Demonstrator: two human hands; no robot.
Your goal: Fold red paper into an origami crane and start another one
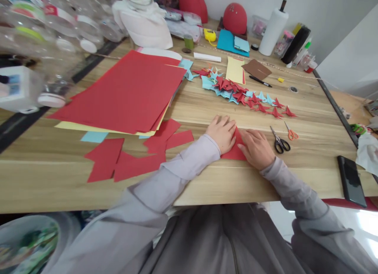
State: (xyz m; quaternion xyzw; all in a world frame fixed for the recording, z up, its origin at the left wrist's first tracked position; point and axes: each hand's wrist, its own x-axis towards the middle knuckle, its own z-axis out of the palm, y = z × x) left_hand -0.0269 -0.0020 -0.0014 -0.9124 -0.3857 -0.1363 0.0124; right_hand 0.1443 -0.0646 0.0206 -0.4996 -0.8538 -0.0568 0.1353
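Observation:
A folded piece of red paper (234,151), with a pointed top, lies on the wooden table in front of me. My left hand (222,133) rests flat on its left side, fingers stretched out. On its right edge lies my right hand (257,147), fingers extended and thumb apart, pressing the paper. Just right of that hand are black-handled scissors (280,142) and small orange scissors (291,132). Beyond my hands spreads a row of folded red and light-blue paper cranes (251,100). Parts of the paper under my hands are hidden.
Large red sheets (126,93) are stacked at left, with cut red scraps (138,163) nearer me. Plastic bottles (62,26) crowd the far left. A black phone (351,180) lies near the right edge. A bin (63,234) stands below the table at lower left.

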